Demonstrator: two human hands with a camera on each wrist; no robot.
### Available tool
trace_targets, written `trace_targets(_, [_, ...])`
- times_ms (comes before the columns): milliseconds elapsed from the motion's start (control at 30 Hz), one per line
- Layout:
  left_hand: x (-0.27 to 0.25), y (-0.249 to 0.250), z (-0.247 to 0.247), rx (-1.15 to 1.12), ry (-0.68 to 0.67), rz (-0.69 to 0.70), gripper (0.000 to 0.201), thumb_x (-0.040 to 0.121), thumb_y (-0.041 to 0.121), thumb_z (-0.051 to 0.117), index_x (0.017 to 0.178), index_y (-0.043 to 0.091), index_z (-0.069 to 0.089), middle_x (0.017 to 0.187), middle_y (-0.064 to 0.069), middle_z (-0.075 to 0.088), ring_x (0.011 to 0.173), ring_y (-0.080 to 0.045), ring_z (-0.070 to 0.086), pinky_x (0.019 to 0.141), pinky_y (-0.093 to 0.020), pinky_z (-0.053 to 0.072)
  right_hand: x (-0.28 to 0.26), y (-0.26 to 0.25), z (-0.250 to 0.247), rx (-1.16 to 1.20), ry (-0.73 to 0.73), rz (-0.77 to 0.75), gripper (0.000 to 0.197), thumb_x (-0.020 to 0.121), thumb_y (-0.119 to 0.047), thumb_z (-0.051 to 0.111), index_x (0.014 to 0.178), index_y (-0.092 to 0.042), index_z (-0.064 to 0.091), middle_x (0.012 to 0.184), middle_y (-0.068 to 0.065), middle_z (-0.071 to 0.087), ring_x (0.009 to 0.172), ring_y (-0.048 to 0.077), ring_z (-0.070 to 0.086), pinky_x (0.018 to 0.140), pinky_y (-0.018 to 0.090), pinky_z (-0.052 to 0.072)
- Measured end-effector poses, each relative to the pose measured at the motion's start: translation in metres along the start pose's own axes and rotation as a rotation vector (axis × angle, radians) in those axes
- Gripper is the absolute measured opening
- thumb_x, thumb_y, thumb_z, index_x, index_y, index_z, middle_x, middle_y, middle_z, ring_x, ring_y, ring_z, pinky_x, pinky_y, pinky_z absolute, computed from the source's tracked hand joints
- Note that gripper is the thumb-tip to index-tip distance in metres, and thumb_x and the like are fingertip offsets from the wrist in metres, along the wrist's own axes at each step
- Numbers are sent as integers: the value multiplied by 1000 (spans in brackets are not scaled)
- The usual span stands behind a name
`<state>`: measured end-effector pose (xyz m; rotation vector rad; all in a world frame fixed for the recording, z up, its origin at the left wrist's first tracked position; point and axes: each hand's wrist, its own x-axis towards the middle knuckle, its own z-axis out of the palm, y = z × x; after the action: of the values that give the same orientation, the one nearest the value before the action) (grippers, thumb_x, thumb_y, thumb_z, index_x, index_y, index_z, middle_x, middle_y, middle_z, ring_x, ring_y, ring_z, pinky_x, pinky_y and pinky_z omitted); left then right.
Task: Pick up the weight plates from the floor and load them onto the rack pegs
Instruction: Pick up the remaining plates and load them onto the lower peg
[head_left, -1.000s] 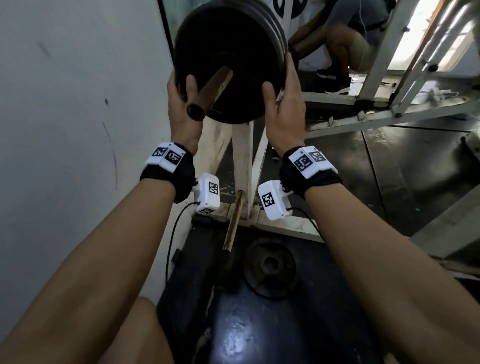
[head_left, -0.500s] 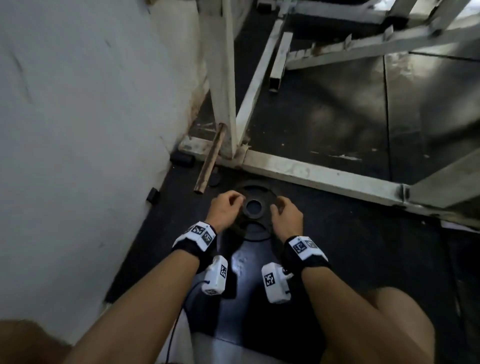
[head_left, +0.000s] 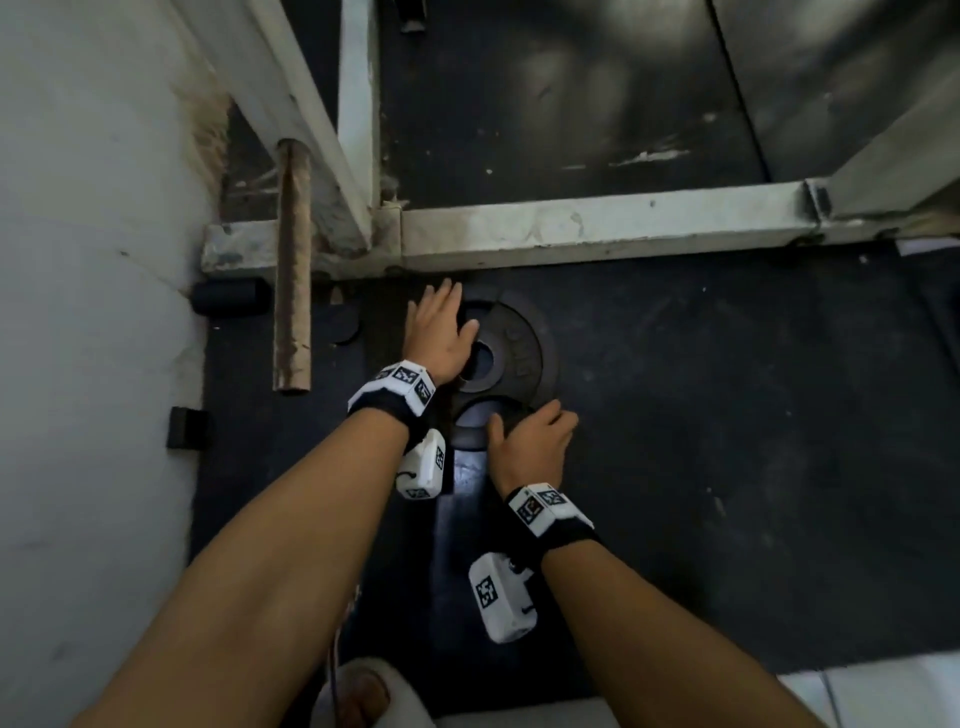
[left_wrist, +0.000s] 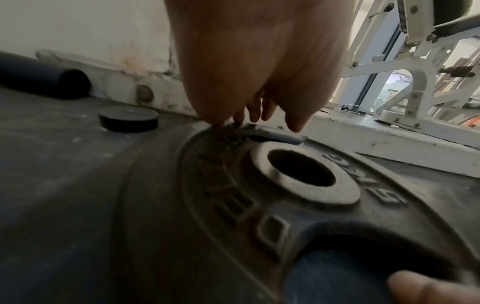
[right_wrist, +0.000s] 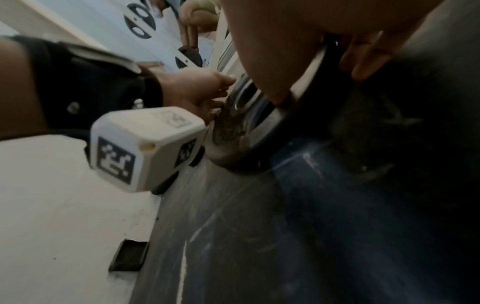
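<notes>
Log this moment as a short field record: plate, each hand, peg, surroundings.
plate: black round 5 kg weight plate with grip cut-outs, on the dark rubber floor, near edge apparently tipping up
left hand: left hand with straight fingers lying over the plate's far left side, thumb by the centre hole
right hand: right hand with fingers curled round the plate's near rim
peg: rusty brown metal peg sticking out of the white painted rack frame, bare
surroundings: grey wall on the left; small black rubber disc on the floor
</notes>
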<state>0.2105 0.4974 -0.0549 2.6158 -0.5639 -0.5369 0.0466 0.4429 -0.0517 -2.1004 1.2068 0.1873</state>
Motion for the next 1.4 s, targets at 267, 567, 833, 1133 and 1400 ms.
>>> trace_targets(267, [-40, -13, 7, 118, 178, -164, 60, 96, 39, 50, 149, 15, 33, 153, -10, 32, 136, -36, 31, 107, -51, 28, 38, 4, -32, -161, -18, -149, 65, 86, -20, 59, 140, 3, 33, 136, 22, 36, 119, 39, 42, 97, 43, 41])
trace_targets(567, [-55, -19, 23, 0, 138, -302, 43, 97, 22, 53, 131, 0, 40, 131, -27, 39, 119, -45, 40, 101, -51, 33, 49, 15, -40, -173, -5, -89, 44, 93, -21, 61, 127, -3, 40, 132, 22, 39, 121, 38, 41, 93, 41, 43])
trace_targets(833, [-78, -29, 23, -266, 134, -356, 47, 93, 27, 60, 130, 1, 48, 127, -26, 50, 116, -41, 50, 102, -41, 41, 54, 35, -51, 277, -101, -57, 31, 84, -16, 61, 113, -11, 53, 111, 19, 64, 101, 37, 62, 90, 42, 52])
trace_targets(1133, [-142, -41, 25, -879, 167, -302, 14, 99, 17, 53, 112, 14, 50, 89, -9, 64, 76, -20, 62, 77, -37, 53, 19, 29, -68, 461, -124, -252, 28, 89, -55, 51, 87, -27, 54, 71, -1, 65, 69, 26, 65, 68, 51, 57])
trace_targets(1400, [-155, 21, -26, -1174, 346, -211, 13, 102, 21, 48, 94, 11, 50, 59, -6, 44, 38, -15, 38, 35, -23, 36, 16, 9, -120, 474, -47, -271, 44, 82, -75, 47, 88, -34, 61, 72, -2, 65, 75, 37, 64, 70, 60, 55])
